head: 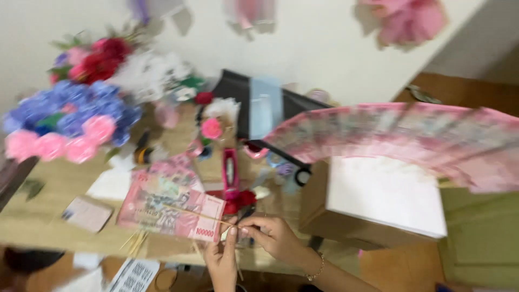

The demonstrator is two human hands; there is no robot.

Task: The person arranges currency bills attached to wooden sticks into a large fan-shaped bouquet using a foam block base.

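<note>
1. a head-worn camera looks down on a wooden table [48,216] crowded with craft supplies; the picture is somewhat blurred.
2. the left hand [223,258] and the right hand [273,235] meet at the table's near edge, fingers closed in a pinch around a thin wooden skewer [192,213].
3. the skewer lies slantwise across a pink banknote [170,208], which juts left from the fingertips, low over the table.
4. the banknote looks light, thin and floppy, easy to crease or tear; its right end beside the stick, where the fingers pinch, seems the firmest place to hold.
5. the skewer looks stiff but slender and could snap.
6. a curved fan of pink banknotes [400,132] arcs on the right above a white-topped box [378,197].
7. blue and pink paper flowers [65,121] sit far left.
</note>
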